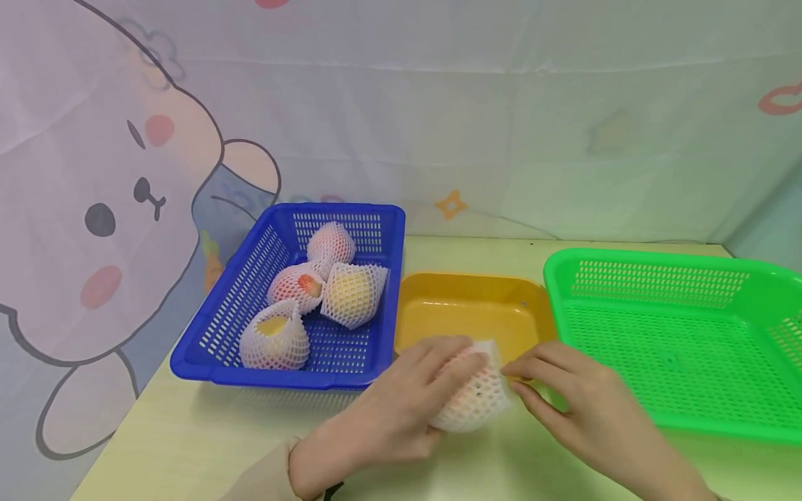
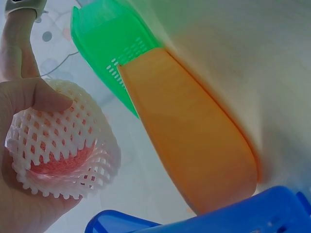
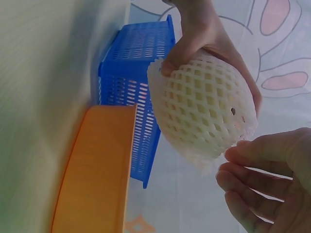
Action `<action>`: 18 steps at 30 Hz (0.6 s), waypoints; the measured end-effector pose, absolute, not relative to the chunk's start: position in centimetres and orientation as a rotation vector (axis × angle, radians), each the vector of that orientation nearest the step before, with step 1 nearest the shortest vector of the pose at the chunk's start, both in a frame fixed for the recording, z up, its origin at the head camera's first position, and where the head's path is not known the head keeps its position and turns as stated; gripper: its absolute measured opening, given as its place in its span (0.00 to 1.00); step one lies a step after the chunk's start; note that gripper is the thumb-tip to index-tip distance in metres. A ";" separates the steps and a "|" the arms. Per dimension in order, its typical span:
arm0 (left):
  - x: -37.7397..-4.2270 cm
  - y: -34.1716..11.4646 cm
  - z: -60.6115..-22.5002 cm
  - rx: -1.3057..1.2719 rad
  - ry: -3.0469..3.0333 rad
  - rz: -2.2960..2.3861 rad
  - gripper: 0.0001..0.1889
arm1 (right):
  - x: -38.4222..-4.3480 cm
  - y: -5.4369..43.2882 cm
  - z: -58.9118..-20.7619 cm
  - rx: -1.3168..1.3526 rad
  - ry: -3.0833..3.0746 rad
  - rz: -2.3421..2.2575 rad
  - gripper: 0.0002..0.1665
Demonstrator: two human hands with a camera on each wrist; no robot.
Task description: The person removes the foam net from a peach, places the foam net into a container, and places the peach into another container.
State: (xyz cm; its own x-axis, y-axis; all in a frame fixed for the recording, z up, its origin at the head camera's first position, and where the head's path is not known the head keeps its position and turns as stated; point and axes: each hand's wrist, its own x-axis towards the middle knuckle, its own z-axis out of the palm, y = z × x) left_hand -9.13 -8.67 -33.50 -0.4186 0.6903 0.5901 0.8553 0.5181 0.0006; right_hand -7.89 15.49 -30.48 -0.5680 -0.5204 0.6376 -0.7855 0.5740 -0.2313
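Note:
My left hand grips a pink-and-pale-yellow fruit in a white foam net, held above the table in front of the orange tray. In the left wrist view the thumb lies over the foam net, and reddish fruit shows through its open end. My right hand comes in from the other side, thumb and forefinger pinching at the net's edge. In the right wrist view those fingertips meet the tapered end of the net, while the other fingers curl loosely below.
A blue basket at left contains several fruits in foam nets. Between the baskets lies an orange tray, partly behind the hands. The green basket stands at right. A printed cloth hangs behind the table.

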 end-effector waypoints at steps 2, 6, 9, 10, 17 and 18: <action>-9.1 -8.6 -33.6 -1.259 -2.238 -0.405 0.49 | -7.9 15.4 -30.6 1.038 -2.294 0.669 0.24; -9.0 -8.5 -33.8 -1.264 -2.247 -0.403 0.50 | -8.1 15.3 -30.9 1.047 -2.277 0.666 0.26; -9.0 -8.5 -33.8 -1.265 -2.245 -0.406 0.50 | -8.2 15.2 -31.2 1.079 -2.228 0.696 0.25; -9.0 -8.5 -33.8 -1.265 -2.244 -0.409 0.50 | -8.3 15.2 -31.3 1.088 -2.212 0.705 0.24; -9.0 -8.4 -33.8 -1.264 -2.237 -0.433 0.50 | -8.4 15.2 -31.7 1.111 -2.205 0.750 0.26; -9.0 -8.4 -33.8 -1.265 -2.238 -0.438 0.50 | -8.4 15.2 -31.7 1.113 -2.213 0.760 0.26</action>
State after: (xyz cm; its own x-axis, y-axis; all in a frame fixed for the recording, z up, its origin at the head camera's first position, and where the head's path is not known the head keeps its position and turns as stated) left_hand -9.01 -8.43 -33.76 -0.4229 0.6890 0.5886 0.8600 0.5098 0.0212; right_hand -8.39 15.23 -31.69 -0.5102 -0.5261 0.6804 -0.8331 0.4989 -0.2389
